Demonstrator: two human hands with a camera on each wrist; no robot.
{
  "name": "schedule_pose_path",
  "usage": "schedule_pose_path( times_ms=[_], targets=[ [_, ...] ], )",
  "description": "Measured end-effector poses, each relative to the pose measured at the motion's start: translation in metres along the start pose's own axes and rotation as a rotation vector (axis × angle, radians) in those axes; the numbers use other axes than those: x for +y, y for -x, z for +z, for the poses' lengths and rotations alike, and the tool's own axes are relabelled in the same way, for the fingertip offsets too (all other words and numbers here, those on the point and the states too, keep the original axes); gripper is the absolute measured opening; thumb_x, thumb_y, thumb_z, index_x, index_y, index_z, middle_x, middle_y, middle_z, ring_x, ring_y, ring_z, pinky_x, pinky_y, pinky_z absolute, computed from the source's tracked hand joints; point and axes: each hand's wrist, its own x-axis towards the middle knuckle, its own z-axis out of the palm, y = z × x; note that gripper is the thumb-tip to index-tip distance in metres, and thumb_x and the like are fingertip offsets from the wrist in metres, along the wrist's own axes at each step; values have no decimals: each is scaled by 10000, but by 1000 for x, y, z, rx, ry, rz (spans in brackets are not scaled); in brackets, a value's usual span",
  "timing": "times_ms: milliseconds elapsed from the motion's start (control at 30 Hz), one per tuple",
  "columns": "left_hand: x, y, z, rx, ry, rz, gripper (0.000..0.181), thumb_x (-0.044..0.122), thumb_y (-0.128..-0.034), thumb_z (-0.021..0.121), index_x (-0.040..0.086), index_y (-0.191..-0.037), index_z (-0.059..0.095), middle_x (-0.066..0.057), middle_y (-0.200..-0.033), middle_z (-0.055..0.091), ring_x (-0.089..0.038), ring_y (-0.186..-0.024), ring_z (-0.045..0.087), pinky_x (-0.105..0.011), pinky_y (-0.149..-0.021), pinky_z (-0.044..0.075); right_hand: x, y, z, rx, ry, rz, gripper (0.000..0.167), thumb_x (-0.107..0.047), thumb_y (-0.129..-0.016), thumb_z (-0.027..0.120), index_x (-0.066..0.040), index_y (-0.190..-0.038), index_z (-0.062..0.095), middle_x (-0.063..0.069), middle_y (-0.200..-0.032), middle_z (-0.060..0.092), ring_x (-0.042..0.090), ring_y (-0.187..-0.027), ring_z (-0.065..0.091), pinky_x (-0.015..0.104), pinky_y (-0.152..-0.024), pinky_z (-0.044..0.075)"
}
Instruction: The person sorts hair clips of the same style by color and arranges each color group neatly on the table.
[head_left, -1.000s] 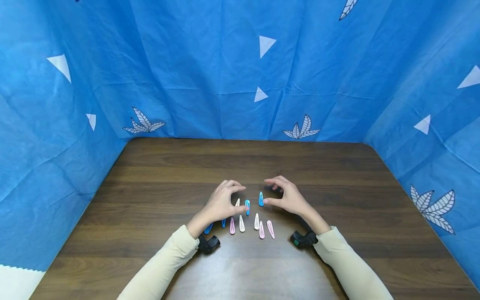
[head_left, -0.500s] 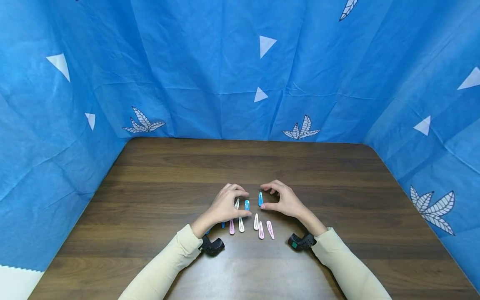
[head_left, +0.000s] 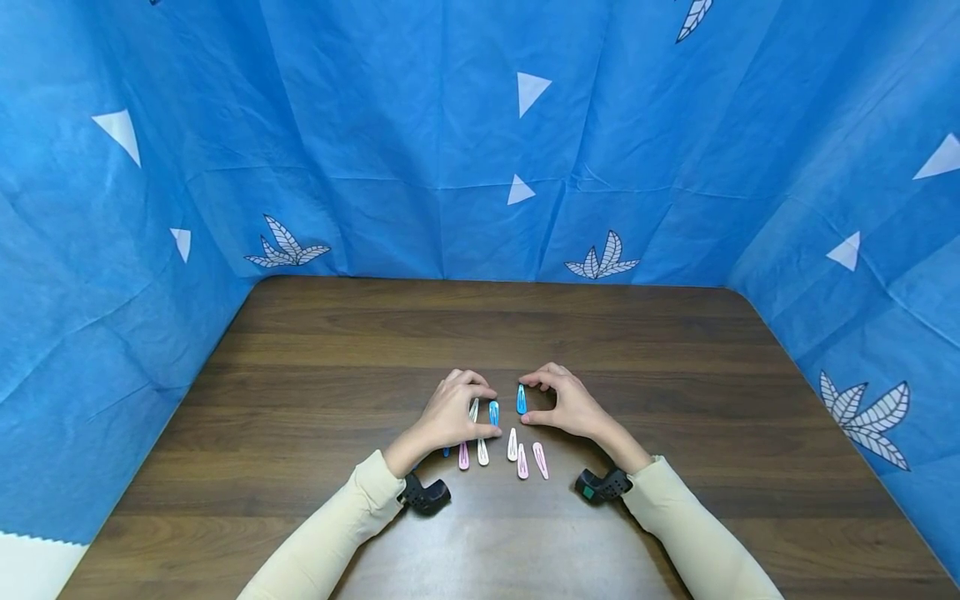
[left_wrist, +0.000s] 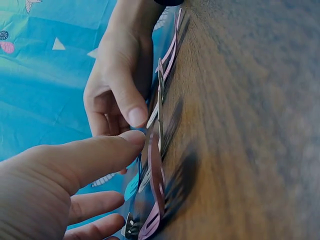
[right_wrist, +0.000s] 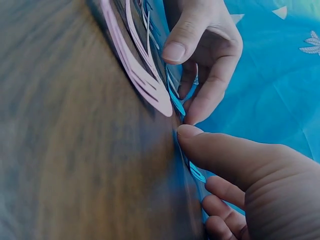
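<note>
Left hand [head_left: 452,412] and right hand [head_left: 567,404] have closed in on one blue clip [head_left: 493,412] and a second blue clip [head_left: 521,400], seemingly within reach; whether either grip grasps cannot be told.

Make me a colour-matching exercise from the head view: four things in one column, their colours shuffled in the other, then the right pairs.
Things:
1. Clip in the curve of the right hand
2. Rightmost clip
3. Tabletop
4. Left sleeve

Colours:
A. Pink
B. Pale cream
C. Blue
D. Dark brown

Right pairs: 1-C, 2-A, 3-D, 4-B.
</note>
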Motion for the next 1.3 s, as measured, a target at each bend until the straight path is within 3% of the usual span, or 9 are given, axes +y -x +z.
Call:
schedule_pose_path(
  times_ms=[500, 833, 1067, 1167, 1300],
  targets=[
    [0, 2, -1, 13, -20, 28, 455, 333, -657, 871, 120, -1047, 773, -21, -1086, 647, -226, -1057, 537, -420, -895, 441, -2, -2, 2, 20, 49, 24, 480, -288, -728, 862, -143, -1157, 701, -20, -1027, 602, 142, -933, 510, 338, -827, 432],
    [0, 1, -6, 4, -3, 16, 456, 322, -683, 868, 95, -1065, 765, -30, -1098, 650, -232, -1065, 538, -432, -920, 441, -6, -3, 2, 20, 38, 31, 448, -280, -741, 849, -146, -1144, 707, -12, -1020, 605, 148, -931, 514, 336, -827, 429],
    [-3, -6, -36, 39, 35, 20, 468, 258, -719, 862, 41, -1113, 733, -55, -1036, 703, -247, -996, 599, -439, -882, 477, -10, -12, -10, 39, -50, 26, 439, -188, -754, 842, -69, -1148, 688, 29, -983, 678, 168, -866, 568, 316, -780, 478],
    [-13, -13, -52, 69, 57, 12, 475, 217, -721, 863, 8, -1124, 722, -64, -951, 729, -262, -945, 633, -426, -851, 495, -15, -21, -16, 53, -88, 43, 445, -155, -753, 838, -40, -1153, 681, 43, -939, 694, 180, -837, 586, 307, -752, 484],
    [-32, -22, -69, 91, 141, -55, 484, 188, -731, 855, -8, -1148, 709, -70, -904, 729, -262, -936, 647, -391, -819, 499, -21, -39, -19, 48, -135, 62, 447, -123, -760, 831, -18, -1164, 671, 77, -932, 701, 208, -842, 596, 346, -767, 499]
  ],
)
